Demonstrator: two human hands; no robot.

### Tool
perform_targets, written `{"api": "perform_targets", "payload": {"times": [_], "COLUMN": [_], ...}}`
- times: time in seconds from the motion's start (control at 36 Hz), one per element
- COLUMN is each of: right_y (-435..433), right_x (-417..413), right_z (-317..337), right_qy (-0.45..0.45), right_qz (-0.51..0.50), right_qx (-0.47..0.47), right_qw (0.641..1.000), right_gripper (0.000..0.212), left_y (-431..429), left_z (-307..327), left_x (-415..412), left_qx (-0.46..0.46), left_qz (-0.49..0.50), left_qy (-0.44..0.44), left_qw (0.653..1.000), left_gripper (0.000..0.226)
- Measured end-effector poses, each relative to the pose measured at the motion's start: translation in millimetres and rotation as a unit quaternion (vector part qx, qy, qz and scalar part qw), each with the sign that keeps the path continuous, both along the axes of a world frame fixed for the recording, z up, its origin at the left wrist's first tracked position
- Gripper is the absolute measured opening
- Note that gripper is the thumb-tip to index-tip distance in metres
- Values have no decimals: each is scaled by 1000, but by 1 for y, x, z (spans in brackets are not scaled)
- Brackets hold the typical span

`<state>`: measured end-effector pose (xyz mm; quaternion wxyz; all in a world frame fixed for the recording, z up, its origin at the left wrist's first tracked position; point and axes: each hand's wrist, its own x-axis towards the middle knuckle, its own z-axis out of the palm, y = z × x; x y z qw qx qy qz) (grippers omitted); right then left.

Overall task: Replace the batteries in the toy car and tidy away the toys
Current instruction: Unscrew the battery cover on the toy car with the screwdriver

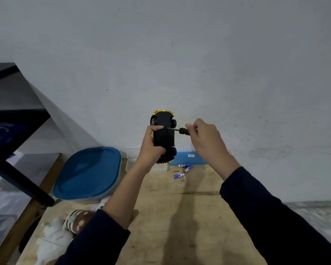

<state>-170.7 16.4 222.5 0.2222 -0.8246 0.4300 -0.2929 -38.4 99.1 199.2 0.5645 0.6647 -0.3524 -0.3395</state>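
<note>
L grip (pixel 151 144) wrapped round car (pixel 163 134), belly facing out for the tool | R grip (pixel 204 138) pinching screwdriver (pixel 181 130), tip on belly | batts (pixel 188 168) ready on counter (pixel 180 217)

Toy car (pixel 163 134): above table (pixel 180 217), left of screwdriver (pixel 180 130).
Batteries (pixel 183 170): on table, beside wall.
Container (pixel 88 175): on table, left of batteries.
Plush toys (pixel 65 226): on table, before container.

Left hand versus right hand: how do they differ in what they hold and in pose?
The left hand wraps the black-and-gold toy car, underside toward the camera; the right hand pinches a black-handled screwdriver. The left hand grips from below; the right hand is at the side, screwdriver tip at the car's underside. Both are raised above the wooden table, in dark sleeves.
</note>
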Motion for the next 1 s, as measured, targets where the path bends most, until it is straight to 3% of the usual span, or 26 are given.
{"api": "perform_targets", "payload": {"times": [0.22, 0.42, 0.56, 0.72, 0.81, 0.89, 1.0], "right_y": [2, 5, 11, 14, 13, 14, 15], "right_x": [6, 10, 12, 10, 9, 8, 8], "right_z": [13, 14, 18, 20, 24, 25, 26], "right_qy": [-127, -16, -49, 8, 10, 27, 36], "right_qz": [7, 24, 63, 58, 48, 59, 63], "right_qx": [1, 0, -24, -82, -61, -96, -104], "right_qw": [992, 1000, 997, 995, 997, 993, 992], "right_gripper": [15, 26, 4, 13, 19, 6, 21], "left_y": [-2, 3, 3, 11, 15, 17, 17], "left_z": [-16, -29, -32, -27, -25, -25, -25], "left_x": [6, 8, 10, 6, 3, 2, 1], "left_qx": [-12, -27, -40, -51, -44, -42, -50], "left_qz": [-35, -45, -45, -41, -38, -34, -27], "left_qy": [-42, -26, -42, -33, -35, -42, -45], "left_qw": [998, 998, 997, 997, 998, 998, 997], "left_gripper": [71, 73, 75, 70, 69, 69, 69]}}
